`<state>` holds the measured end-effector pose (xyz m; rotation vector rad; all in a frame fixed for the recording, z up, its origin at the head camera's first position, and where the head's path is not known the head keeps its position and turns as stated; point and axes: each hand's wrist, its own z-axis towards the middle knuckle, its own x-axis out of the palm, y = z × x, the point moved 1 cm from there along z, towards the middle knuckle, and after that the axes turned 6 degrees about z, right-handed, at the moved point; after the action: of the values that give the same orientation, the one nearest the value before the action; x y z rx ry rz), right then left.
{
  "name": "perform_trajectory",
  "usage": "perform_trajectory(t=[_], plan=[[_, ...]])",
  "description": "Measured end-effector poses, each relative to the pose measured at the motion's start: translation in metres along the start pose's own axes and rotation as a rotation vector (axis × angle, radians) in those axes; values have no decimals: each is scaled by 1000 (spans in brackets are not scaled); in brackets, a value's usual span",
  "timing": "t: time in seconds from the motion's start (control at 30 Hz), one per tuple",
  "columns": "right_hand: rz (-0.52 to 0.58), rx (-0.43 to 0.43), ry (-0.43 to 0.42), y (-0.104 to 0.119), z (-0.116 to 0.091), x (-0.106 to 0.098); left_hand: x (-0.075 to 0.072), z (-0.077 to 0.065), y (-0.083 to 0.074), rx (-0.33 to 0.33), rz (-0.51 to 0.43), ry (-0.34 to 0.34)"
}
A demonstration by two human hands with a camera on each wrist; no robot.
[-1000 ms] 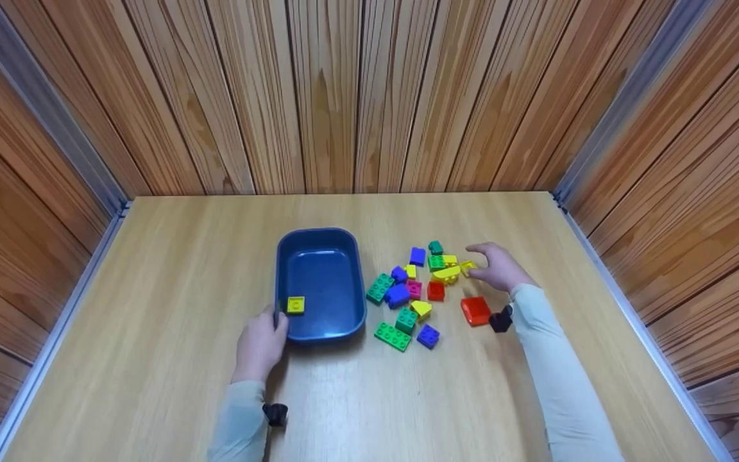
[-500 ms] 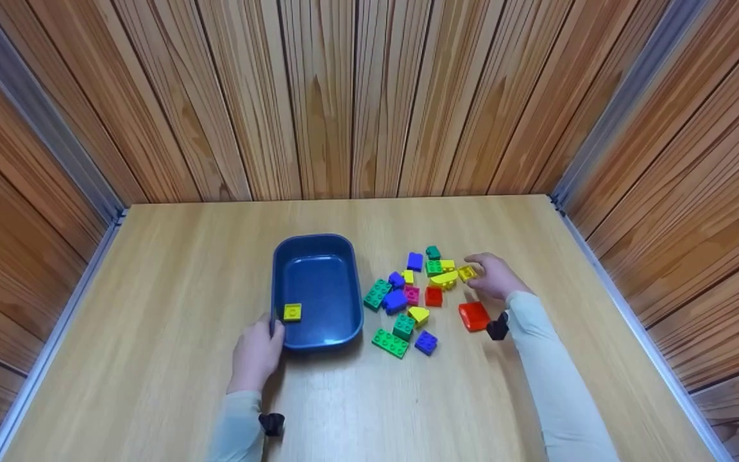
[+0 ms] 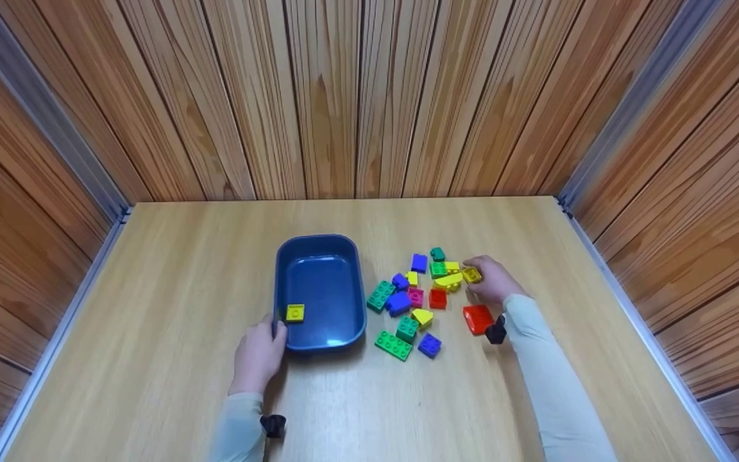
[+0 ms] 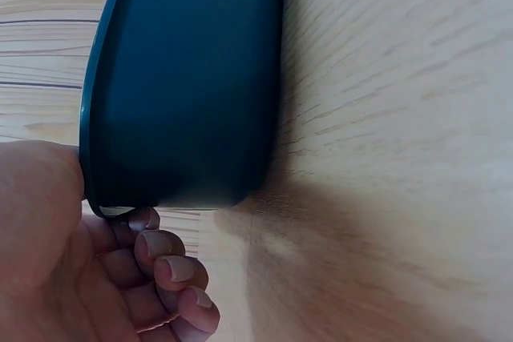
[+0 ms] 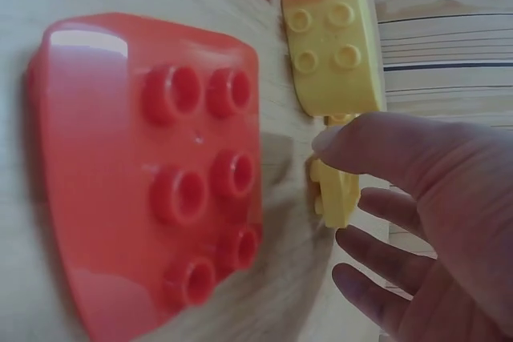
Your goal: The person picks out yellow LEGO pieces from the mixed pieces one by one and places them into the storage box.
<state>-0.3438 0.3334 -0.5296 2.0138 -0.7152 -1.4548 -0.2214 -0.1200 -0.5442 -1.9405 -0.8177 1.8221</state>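
My left hand (image 3: 259,356) grips the near left side of a dark blue tub (image 3: 362,301); the left wrist view shows its thumb over the rim and its fingers curled beneath. Inside the tub lies a yellow square brick (image 3: 295,313). On the right, my right hand (image 3: 496,281) pinches another yellow brick (image 3: 471,275) between thumb and fingers, at the right edge of a loose pile of bricks. Close beside it in the right wrist view sits a curved yellow brick (image 5: 333,46). A wide red brick (image 5: 200,174) with round studs lies below that hand.
Several green, purple, yellow, pink and red bricks lie scattered right of the tub, among them a long green brick (image 3: 393,345) and a purple brick (image 3: 429,345). Wood-patterned panels (image 3: 331,96) wall the table (image 3: 170,308) at the back and sides.
My right hand has closed in on the yellow brick, which now looks tilted between thumb and fingers. The left hand keeps its grip on the tub, which stays in place.
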Motion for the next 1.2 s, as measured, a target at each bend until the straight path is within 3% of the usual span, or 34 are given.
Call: perform_trajectory(t=[0.57,0.97,1.2], plan=[[-75,-38,-37,-1,1,6,1,-1,1,29,3,-30],[-31,17,-36,-3,-6,5,0,-1,1,9,-6,-1],[-41,-5,-36,-2,-10,0,-1,-1,0,-11,-17,32]])
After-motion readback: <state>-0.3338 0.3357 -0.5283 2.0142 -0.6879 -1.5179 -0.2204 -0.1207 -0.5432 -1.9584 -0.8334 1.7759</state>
